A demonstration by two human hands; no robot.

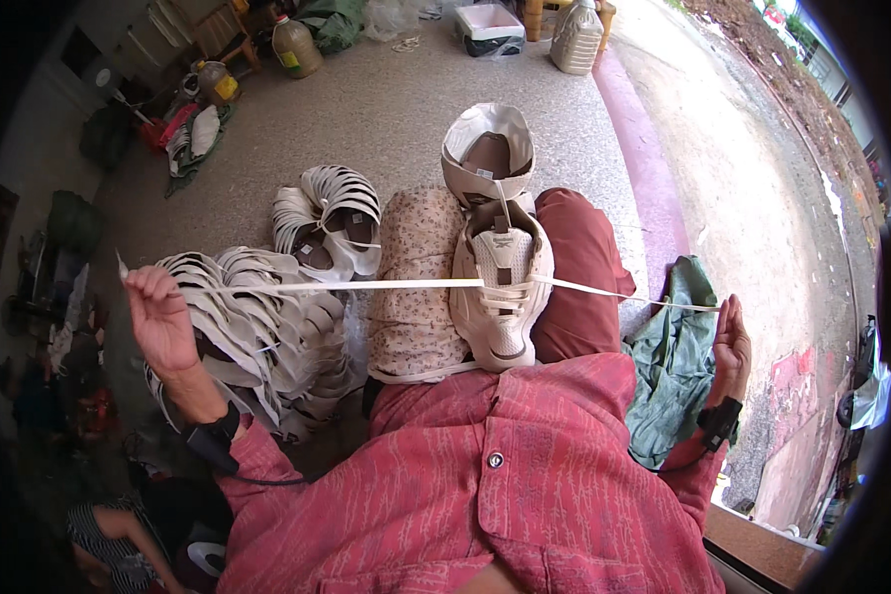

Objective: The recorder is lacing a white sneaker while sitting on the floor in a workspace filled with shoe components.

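Between my knees rests a cream shoe upper (505,337) with a mesh tongue, its toe toward me. A flat white shoelace (386,285) runs through it and is stretched out to both sides. At the far left my left hand (160,322) is closed, pinching one end of the lace. My right hand (731,346), out at the right, has its fingers pressed together on the other end. Behind the laced upper stands a second cream upper (457,139), open at the top. A narrow strip links the two.
Left of my knees lies a pile of cream shoe uppers (257,307), with a bundle of more uppers (342,188) beyond it. Green cloth (673,366) lies at my right. Plastic jugs (297,48) and a white box (490,25) stand at the back. A person (119,535) sits lower left.
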